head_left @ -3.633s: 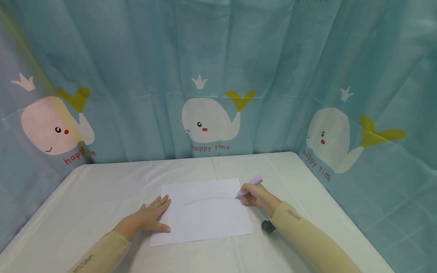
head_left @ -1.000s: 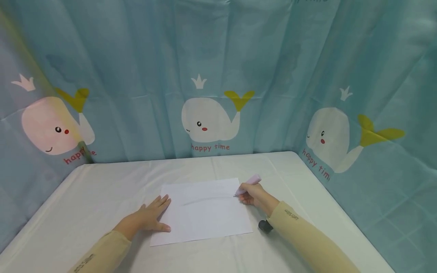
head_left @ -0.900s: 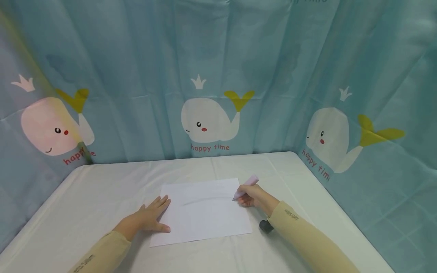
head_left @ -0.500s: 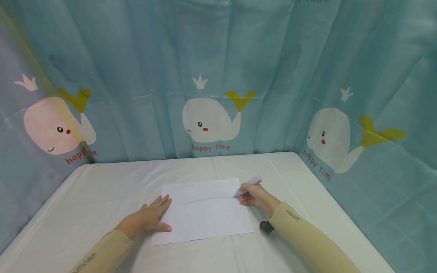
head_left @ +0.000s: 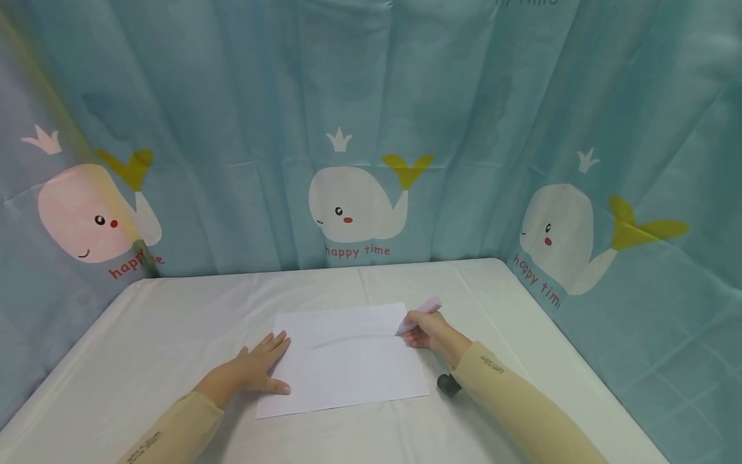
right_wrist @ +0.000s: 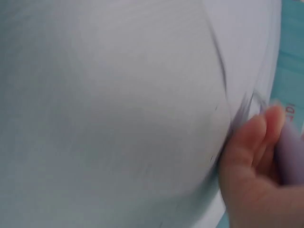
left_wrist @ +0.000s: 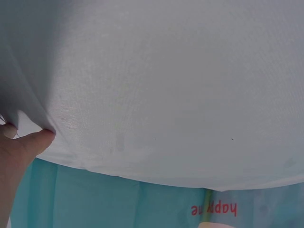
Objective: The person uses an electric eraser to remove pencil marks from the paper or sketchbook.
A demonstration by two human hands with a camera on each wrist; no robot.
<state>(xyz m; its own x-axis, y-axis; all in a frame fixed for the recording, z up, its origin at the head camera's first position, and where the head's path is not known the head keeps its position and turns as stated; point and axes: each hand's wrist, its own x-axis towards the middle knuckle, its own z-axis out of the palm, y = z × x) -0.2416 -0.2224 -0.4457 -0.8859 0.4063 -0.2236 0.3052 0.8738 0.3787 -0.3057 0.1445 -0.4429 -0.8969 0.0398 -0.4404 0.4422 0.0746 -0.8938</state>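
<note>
A white sheet of paper (head_left: 348,380) lies on the table, with a faint grey curved stroke across its upper half. My left hand (head_left: 255,367) rests flat on its left edge, fingers spread and thumb out to the side. In my right hand (head_left: 429,332) is a thick lilac marker (head_left: 429,305), pinched between thumb and fingers and tilted back to the right. Its tip is right at the paper near the right edge, at the stroke's right end. The right wrist view is blurred, showing the fingertips around the lilac barrel (right_wrist: 289,152); the left wrist view shows left-hand fingers (left_wrist: 38,141).
A white cloth covers the table (head_left: 174,322), lightly creased. Close beside the right sleeve (head_left: 510,393) is a small black round object (head_left: 447,385). A teal curtain (head_left: 255,129) printed with whales hangs behind the table and along both sides.
My right hand makes small back-and-forth shifts with the marker near the paper's right edge, ending slightly further left. The black object shifts along with the right sleeve. My left hand stays in place.
</note>
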